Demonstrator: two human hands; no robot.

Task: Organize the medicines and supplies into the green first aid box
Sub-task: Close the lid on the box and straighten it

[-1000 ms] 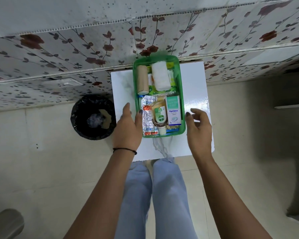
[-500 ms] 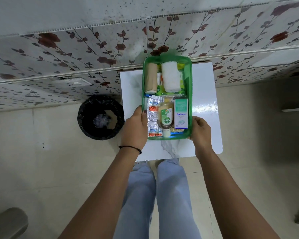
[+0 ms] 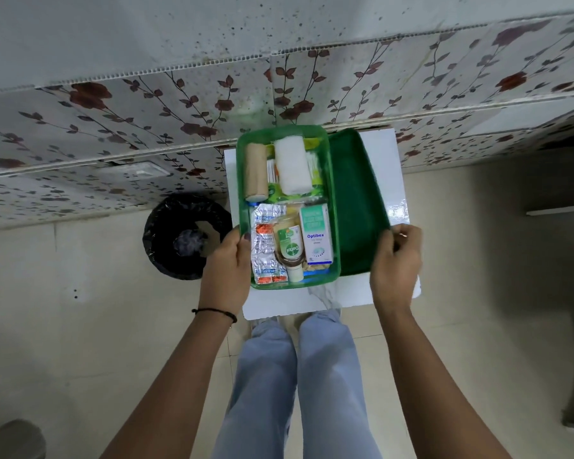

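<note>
The green first aid box (image 3: 242, 180) sits on a small white table (image 3: 401, 180) and is full. Inside lie a tan bandage roll (image 3: 256, 172), a white gauze roll (image 3: 291, 168), silver pill strips (image 3: 264, 246), a Dettol bottle (image 3: 290, 248) and an Optibex carton (image 3: 317, 233). A dark green lid (image 3: 355, 207) lies tilted against the box's right side. My left hand (image 3: 227, 270) grips the box's left wall near the front. My right hand (image 3: 396, 260) pinches the lid's near right corner.
A black-lined waste bin (image 3: 186, 235) stands on the tiled floor left of the table. A flower-patterned wall (image 3: 179, 104) runs behind the table. My legs in light jeans (image 3: 299, 376) are below the table's front edge.
The dark green lid has appeared from under or beside the box and now sits to its right, held by my right hand. My left hand has closed on the box's left wall.
</note>
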